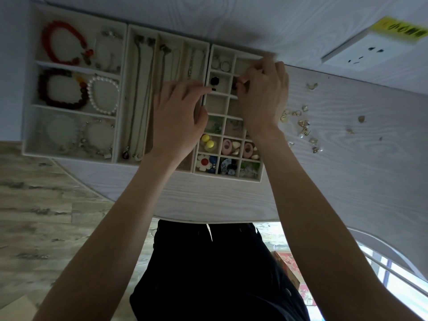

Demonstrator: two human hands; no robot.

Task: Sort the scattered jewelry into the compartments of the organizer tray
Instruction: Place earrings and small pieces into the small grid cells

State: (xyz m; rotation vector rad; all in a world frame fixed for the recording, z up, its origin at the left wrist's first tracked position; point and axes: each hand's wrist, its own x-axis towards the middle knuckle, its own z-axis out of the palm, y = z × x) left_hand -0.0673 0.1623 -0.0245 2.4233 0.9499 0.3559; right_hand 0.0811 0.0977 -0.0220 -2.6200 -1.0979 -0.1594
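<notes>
The cream organizer tray (120, 93) has three sections. Bracelets (62, 42) lie in the left section and necklaces (139, 96) in the middle one. The right grid (231, 179) holds rings (221, 64), a black earring (215, 81) and coloured earrings (208, 141). My right hand (264, 98) hovers over the grid's upper cells, fingers curled, pinching a small dark earring (239, 80). My left hand (178, 119) rests with straight fingers across the necklace section, its fingertips at the grid's left wall. Several gold earrings (303, 126) lie scattered on the table right of the tray.
A white box with a yellow label (370, 49) sits at the back right. The pale wood-grain table (231, 200) ends just in front of the tray. Wooden floor (46, 205) shows on the left and a white chair frame (382, 258) at the lower right.
</notes>
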